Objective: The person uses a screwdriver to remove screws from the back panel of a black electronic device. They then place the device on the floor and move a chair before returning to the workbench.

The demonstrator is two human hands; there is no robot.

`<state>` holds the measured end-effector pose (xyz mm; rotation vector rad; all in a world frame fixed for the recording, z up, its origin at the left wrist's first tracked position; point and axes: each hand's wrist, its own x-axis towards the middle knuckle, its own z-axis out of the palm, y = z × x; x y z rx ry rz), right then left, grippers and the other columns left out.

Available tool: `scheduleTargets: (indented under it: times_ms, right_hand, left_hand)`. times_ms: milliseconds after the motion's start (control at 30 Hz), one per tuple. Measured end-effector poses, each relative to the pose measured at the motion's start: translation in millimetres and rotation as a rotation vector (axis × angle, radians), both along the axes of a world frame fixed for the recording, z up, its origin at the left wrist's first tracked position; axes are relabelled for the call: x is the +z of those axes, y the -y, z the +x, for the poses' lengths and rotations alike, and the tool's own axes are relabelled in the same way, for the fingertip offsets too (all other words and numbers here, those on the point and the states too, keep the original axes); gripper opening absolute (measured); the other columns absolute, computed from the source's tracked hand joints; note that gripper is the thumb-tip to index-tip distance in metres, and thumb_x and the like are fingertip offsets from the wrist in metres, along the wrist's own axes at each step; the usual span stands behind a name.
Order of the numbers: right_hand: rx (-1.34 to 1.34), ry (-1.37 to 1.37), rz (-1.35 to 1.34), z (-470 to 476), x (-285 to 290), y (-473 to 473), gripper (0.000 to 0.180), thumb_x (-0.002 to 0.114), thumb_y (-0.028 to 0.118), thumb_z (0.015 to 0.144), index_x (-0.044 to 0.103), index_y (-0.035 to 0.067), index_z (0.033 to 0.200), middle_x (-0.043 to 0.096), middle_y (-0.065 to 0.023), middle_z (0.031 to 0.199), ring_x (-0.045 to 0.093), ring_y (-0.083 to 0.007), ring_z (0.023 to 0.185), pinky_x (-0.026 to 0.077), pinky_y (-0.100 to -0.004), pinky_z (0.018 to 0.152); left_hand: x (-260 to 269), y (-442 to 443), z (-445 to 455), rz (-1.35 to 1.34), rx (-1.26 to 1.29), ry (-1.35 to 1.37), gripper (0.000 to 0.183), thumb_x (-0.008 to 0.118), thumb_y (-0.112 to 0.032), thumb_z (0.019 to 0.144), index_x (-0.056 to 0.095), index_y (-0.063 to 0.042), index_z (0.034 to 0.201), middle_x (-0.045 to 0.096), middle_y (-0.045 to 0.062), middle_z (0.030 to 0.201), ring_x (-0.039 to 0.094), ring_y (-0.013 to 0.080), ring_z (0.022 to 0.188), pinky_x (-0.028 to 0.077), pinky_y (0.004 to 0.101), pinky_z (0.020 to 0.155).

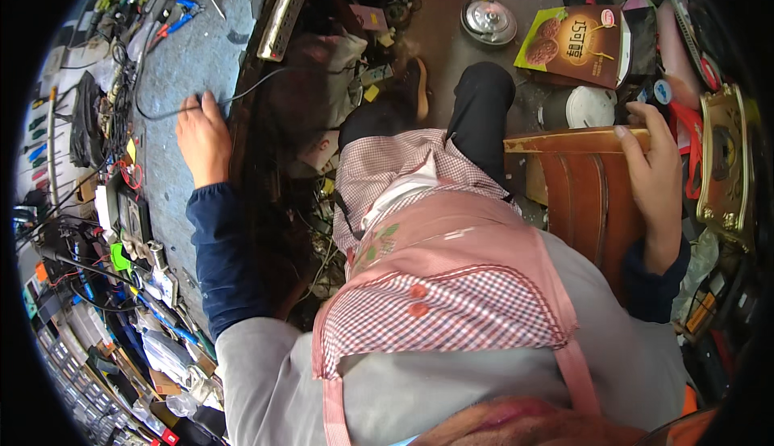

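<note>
My left hand (205, 139) lies palm down on the worn blue-grey workbench top (199, 41), close to its dark front edge. A thin black cable (248, 90) runs past its fingertips; whether they touch the cable is hard to see. On the other side, my right hand (652, 159) is at the end of the top rail of a brown wooden chair (574, 142). Its thumb and fingers are apart, with part of the rail showing between them. The hand's contact with the rail is not clear.
Blue-and-red pliers (175, 22), tangled wires and many small tools crowd the bench. A metal power strip (284, 17) runs along its edge. On the floor side are a round metal lidded pot (488, 20), a brown cookie box (571, 44), a white-lidded bucket (591, 107) and an ornate gold-coloured frame (724, 165).
</note>
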<state>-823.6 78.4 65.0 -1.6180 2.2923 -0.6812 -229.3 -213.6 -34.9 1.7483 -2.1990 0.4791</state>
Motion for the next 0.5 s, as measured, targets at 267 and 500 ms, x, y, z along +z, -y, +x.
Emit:
scheduleTargets:
  times_ms: [267, 500]
  right_hand:
    - [0.052, 0.030, 0.056, -12.8, -0.4, 13.0, 0.028, 0.071, 0.013, 0.099, 0.065, -0.003, 0.122, 0.073, -0.0218, 0.107, 0.072, -0.0312, 0.099, 0.054, -0.0381, 0.092]
    - [0.150, 0.176, -0.016, -16.8, -6.8, 5.5, 0.031, 0.072, 0.007, 0.095, 0.063, -0.004, 0.123, 0.071, -0.0150, 0.115, 0.068, -0.0242, 0.110, 0.051, -0.0349, 0.100]
  left_hand:
    - [15.5, -5.1, -21.0, 0.009, 0.116, 0.033, 0.060, 0.043, -0.050, 0.114, 0.071, -0.001, 0.133, 0.070, 0.021, 0.137, 0.067, 0.0449, 0.121, 0.053, 0.0551, 0.104]
    - [16.8, 0.3, -25.2, 0.025, 0.117, -0.016, 0.061, 0.044, -0.056, 0.113, 0.076, -0.006, 0.128, 0.073, 0.020, 0.131, 0.068, 0.0437, 0.117, 0.054, 0.0533, 0.100]
